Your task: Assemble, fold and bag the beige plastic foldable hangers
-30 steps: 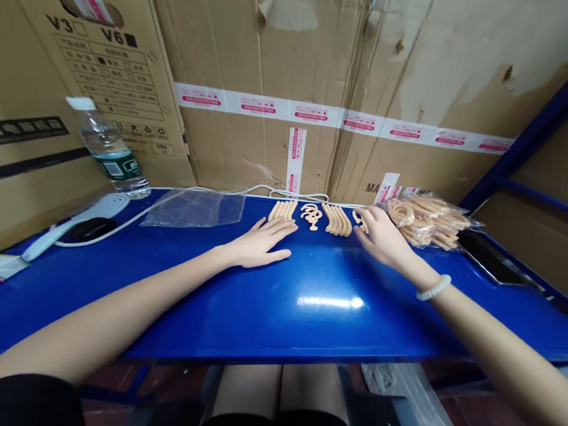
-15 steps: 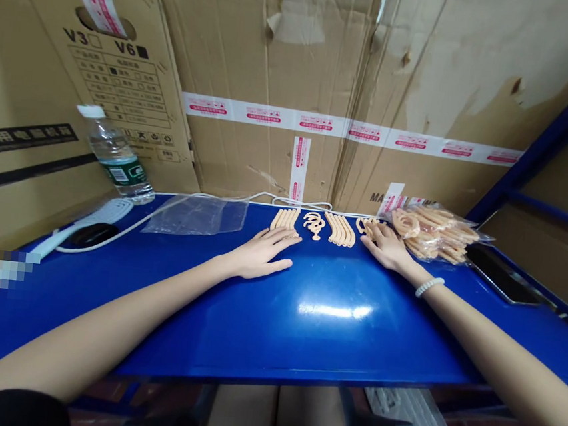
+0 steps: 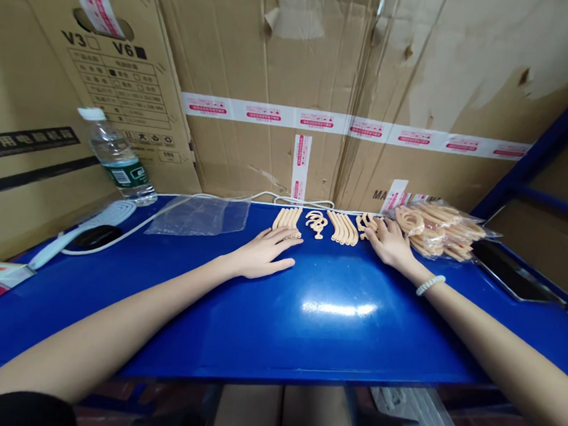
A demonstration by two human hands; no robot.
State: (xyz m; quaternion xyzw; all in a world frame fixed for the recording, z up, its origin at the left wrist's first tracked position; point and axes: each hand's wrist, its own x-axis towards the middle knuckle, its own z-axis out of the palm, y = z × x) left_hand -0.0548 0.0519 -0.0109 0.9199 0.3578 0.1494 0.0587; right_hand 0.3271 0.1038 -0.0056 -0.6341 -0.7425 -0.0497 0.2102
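My left hand (image 3: 266,251) lies flat and open, its fingertips touching the near ends of a row of beige curved strips (image 3: 287,217). To the right of that row is a small cluster of beige hook-shaped pieces (image 3: 316,221), and then a second row of beige strips (image 3: 343,228). My right hand (image 3: 392,243) is open, its fingers stretched out over another group of beige curved pieces (image 3: 363,222) and partly covering them. Just beyond it lies a clear plastic bag of beige pieces (image 3: 438,228).
The blue tabletop (image 3: 253,324) meets a cardboard wall (image 3: 249,156). On the left are a water bottle (image 3: 122,164), a white brush-like item (image 3: 107,216), a dark oval object (image 3: 97,236), a white cable and a flat plastic bag (image 3: 203,217). A phone (image 3: 514,275) lies at right.
My right hand has shifted slightly right and up, uncovering more of the curved pieces beside it. The left hand stays on the strips. The view has moved a little.
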